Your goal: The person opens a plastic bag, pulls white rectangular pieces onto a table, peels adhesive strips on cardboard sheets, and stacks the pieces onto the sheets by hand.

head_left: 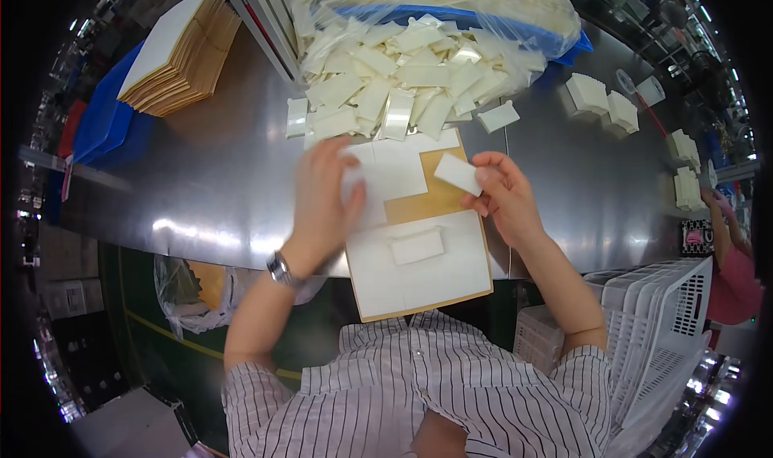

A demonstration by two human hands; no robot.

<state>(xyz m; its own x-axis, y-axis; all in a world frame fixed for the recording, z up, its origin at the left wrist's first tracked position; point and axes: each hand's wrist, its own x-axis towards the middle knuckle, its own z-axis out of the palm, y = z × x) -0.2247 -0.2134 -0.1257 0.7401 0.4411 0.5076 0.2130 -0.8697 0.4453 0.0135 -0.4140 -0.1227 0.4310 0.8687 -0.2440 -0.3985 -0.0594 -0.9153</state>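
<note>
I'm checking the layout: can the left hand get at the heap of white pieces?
Probably yes: the left hand sits just short of the heap, whose near edge looks uncovered, with nothing standing between.

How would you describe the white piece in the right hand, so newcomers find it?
On the metal table, find the heap of pale pieces. Nearer the person, the right hand pinches the white rectangular piece. Fingers grip this one; the heaped ones lie loose.

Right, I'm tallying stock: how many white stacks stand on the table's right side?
4: one stack, a second stack beside it, then a third stack and a fourth stack farther right. Others may be hidden.
</note>
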